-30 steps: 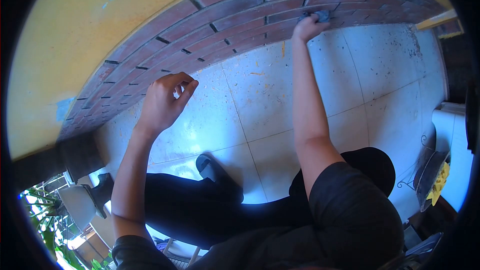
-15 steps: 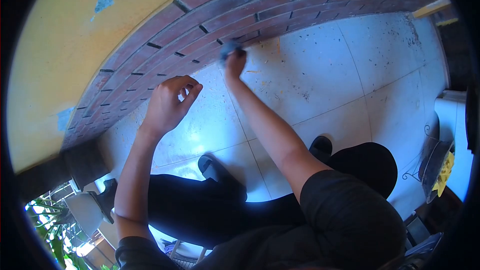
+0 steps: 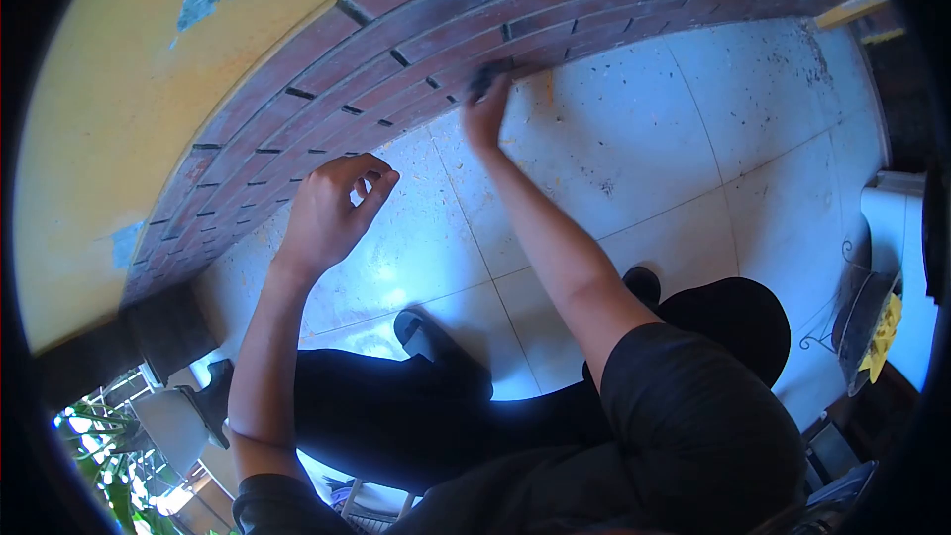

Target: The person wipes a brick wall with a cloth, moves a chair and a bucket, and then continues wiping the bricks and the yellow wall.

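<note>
My right hand reaches to the foot of the brick wall, closed around a small dark scrubbing pad. The pad is blurred, and it overlaps the lowest bricks in this view; its exact kind I cannot tell. Nearer to me, my left hand hovers in front of the wall with fingers curled and thumb tip against the fingers. Nothing shows in the small gap between them.
Pale floor tiles carry dark specks and orange bits along the wall. Yellow peeling plaster rises above the bricks. A sandal is on one foot below my hands. At the right stands a dark basket-like object with yellow cloth.
My right hand has moved a little right and up along the wall's base with the scrubbing pad, its wrist turned. My left hand has hardly moved.
</note>
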Demonstrator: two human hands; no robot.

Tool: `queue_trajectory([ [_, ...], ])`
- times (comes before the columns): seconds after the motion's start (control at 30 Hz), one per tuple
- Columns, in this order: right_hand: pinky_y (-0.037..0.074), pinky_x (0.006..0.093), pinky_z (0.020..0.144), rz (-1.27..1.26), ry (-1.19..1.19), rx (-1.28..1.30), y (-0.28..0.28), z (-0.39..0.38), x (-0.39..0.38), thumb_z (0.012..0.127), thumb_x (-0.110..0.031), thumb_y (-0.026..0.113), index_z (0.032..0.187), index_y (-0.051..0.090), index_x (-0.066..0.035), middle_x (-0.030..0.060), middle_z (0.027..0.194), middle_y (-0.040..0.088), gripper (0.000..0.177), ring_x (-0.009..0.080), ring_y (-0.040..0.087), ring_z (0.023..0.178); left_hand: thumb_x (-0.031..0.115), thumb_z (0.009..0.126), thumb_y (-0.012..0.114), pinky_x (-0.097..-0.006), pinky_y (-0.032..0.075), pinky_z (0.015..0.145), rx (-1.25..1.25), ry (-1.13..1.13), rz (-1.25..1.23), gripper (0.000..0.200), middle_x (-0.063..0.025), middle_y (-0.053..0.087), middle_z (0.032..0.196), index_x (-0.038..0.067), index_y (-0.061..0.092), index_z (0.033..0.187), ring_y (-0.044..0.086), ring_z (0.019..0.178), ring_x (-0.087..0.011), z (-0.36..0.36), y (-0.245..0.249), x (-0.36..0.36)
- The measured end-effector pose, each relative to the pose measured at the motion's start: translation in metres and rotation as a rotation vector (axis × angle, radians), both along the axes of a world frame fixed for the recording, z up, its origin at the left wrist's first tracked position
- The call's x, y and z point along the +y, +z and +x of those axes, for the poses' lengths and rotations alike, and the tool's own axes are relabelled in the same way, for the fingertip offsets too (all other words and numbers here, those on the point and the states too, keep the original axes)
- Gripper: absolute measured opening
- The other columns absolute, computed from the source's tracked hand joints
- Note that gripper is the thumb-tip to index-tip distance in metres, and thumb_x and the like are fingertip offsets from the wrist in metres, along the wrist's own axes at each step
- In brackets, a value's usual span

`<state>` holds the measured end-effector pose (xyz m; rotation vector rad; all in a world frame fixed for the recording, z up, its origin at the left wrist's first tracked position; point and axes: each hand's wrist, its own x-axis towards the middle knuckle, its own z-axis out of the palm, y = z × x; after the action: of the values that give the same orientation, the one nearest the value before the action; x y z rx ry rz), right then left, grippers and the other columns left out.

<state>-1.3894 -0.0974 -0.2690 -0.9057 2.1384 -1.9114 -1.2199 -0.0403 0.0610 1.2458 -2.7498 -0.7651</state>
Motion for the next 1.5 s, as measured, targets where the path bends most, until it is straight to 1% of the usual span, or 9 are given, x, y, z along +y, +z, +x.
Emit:
queue_trajectory([
  [0.17, 0.042, 0.0511, 0.105, 0.107, 0.608, -0.252, 0.026, 0.106, 0.014, 0.085, -0.004, 0.064, 0.130, 0.051, 0.006, 0.0361, 0.129, 0.054, 0.048, 0.0505, 0.052, 0.124, 0.018, 0.097, 0.068, -0.0370, 0.054, 0.074, 0.021, -0.020, -0.010, 0.021, -0.0166, 0.073, 0.089, -0.003, 0.073, 0.098, 0.069, 0.078, -0.0264, -0.005, -0.005, -0.001],
  [0.3, 0.046, 0.0495, 0.101, 0.176, 0.205, -0.941, -0.045, 0.082, -0.024, 0.091, -0.015, 0.061, 0.127, 0.055, 0.007, 0.0326, 0.120, 0.062, 0.043, 0.0480, 0.058, 0.117, 0.016, 0.094, 0.070, -0.0377, 0.056, 0.072, 0.037, -0.024, -0.035, 0.017, -0.0146, 0.073, 0.088, 0.000, 0.073, 0.097, 0.069, 0.075, -0.0268, -0.003, -0.006, -0.002],
  [0.47, 0.052, 0.0432, 0.100, -0.294, -0.694, -0.806, 0.002, -0.105, 0.007, 0.093, -0.008, 0.064, 0.130, 0.048, 0.011, 0.0264, 0.130, 0.061, 0.044, 0.0331, 0.063, 0.116, 0.016, 0.094, 0.069, -0.0368, 0.055, 0.071, 0.040, -0.018, -0.026, 0.017, -0.0147, 0.073, 0.088, -0.001, 0.073, 0.097, 0.068, 0.075, -0.0261, 0.000, -0.005, -0.003],
  [0.57, 0.053, 0.0413, 0.094, -0.297, -0.591, -0.446, -0.007, -0.196, 0.009, 0.086, -0.001, 0.069, 0.120, 0.057, 0.011, 0.0220, 0.119, 0.067, 0.038, 0.0315, 0.067, 0.108, 0.015, 0.094, 0.069, -0.0365, 0.055, 0.070, 0.038, -0.017, -0.035, 0.016, -0.0146, 0.073, 0.089, 0.000, 0.073, 0.097, 0.068, 0.076, -0.0259, 0.003, -0.003, -0.001],
  [0.7, 0.054, 0.0412, 0.090, -0.817, -0.429, -0.870, -0.049, -0.220, -0.023, 0.088, 0.005, 0.058, 0.110, 0.064, 0.010, 0.0191, 0.116, 0.069, 0.024, 0.0282, 0.067, 0.101, 0.013, 0.094, 0.069, -0.0362, 0.055, 0.069, 0.036, 0.024, -0.002, 0.014, -0.0146, 0.073, 0.091, -0.001, 0.073, 0.097, 0.068, 0.076, -0.0256, 0.009, -0.001, 0.000],
  [1.03, 0.052, 0.0523, 0.089, 0.544, 0.195, -0.288, -0.026, 0.058, -0.008, 0.085, -0.010, 0.062, 0.095, 0.069, 0.009, 0.0321, 0.099, 0.069, 0.022, 0.0482, 0.067, 0.098, 0.010, 0.093, 0.069, -0.0352, 0.055, 0.069, 0.019, 0.028, 0.017, 0.013, -0.0148, 0.074, 0.093, -0.001, 0.073, 0.099, 0.069, 0.077, -0.0259, 0.007, -0.007, 0.005],
  [1.13, 0.067, 0.0459, 0.074, 0.334, 0.370, -1.267, -0.019, 0.089, -0.023, 0.088, -0.009, 0.062, 0.107, 0.063, 0.008, 0.0226, 0.108, 0.066, 0.025, 0.0346, 0.071, 0.098, 0.010, 0.093, 0.068, -0.0354, 0.055, 0.071, 0.002, 0.040, 0.012, 0.014, -0.0149, 0.074, 0.095, -0.001, 0.073, 0.100, 0.069, 0.078, -0.0264, 0.008, -0.007, 0.002],
  [1.3, 0.067, 0.0520, 0.074, 0.025, 0.094, -1.731, -0.015, 0.025, -0.029, 0.093, -0.016, 0.062, 0.123, 0.054, 0.005, 0.0224, 0.118, 0.062, 0.038, 0.0374, 0.070, 0.098, 0.012, 0.094, 0.068, -0.0359, 0.055, 0.073, -0.016, 0.081, -0.025, 0.015, -0.0146, 0.075, 0.095, -0.001, 0.073, 0.101, 0.070, 0.080, -0.0264, 0.020, 0.003, -0.004],
  [1.5, 0.059, 0.0407, 0.077, -0.229, -0.351, -0.831, 0.011, -0.121, -0.024, 0.102, -0.023, 0.053, 0.132, 0.054, 0.004, 0.0231, 0.120, 0.067, 0.040, 0.0331, 0.071, 0.097, 0.019, 0.098, 0.067, -0.0339, 0.056, 0.075, -0.021, 0.169, -0.136, 0.021, -0.0139, 0.075, 0.093, 0.000, 0.073, 0.103, 0.070, 0.081, -0.0250, 0.042, 0.022, -0.009],
])
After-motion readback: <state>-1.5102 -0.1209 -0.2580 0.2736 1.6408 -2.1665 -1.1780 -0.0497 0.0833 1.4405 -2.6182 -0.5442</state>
